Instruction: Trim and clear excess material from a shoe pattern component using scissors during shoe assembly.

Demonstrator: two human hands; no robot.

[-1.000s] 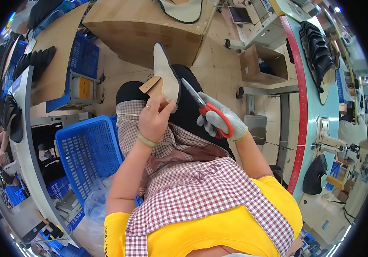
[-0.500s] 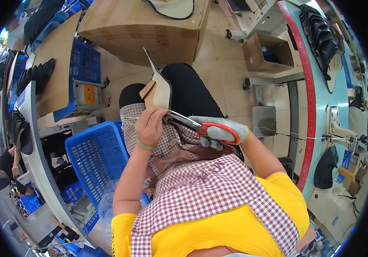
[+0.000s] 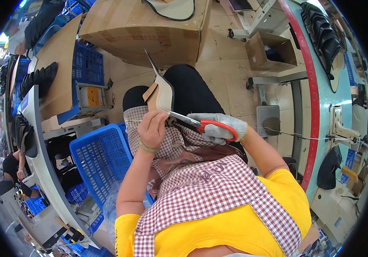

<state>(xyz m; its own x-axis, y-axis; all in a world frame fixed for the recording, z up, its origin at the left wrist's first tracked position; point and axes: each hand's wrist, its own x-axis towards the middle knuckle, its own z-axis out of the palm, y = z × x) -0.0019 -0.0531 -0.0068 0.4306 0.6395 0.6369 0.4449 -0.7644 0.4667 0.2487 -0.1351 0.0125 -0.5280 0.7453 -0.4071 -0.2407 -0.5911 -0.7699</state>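
My left hand (image 3: pixel 152 129) is closed in a pinch on the near end of a beige shoe upper piece (image 3: pixel 165 95) with a black edge and a tan inner side. The piece stands up over my lap, its thin far tip pointing away. A gray knitted glove covers my right hand (image 3: pixel 222 127), whose fingers are wrapped round the red handles of a pair of scissors (image 3: pixel 190 120). The metal blades point left and their tips meet the near end of the piece, beside my left fingertips. Whether they bite into the material I cannot tell.
A large cardboard box (image 3: pixel 149 40) stands ahead, with another beige piece (image 3: pixel 176 9) on top. At my left are a blue plastic basket (image 3: pixel 100 158) and stacked black pieces (image 3: pixel 39 80). A red-edged table (image 3: pixel 310 94) with a stack of black pieces (image 3: pixel 319 36) runs along the right.
The scissor handles have come closer together in my right hand. Both hands and the shoe upper piece sit slightly further right in the view, and the piece has otherwise hardly moved.
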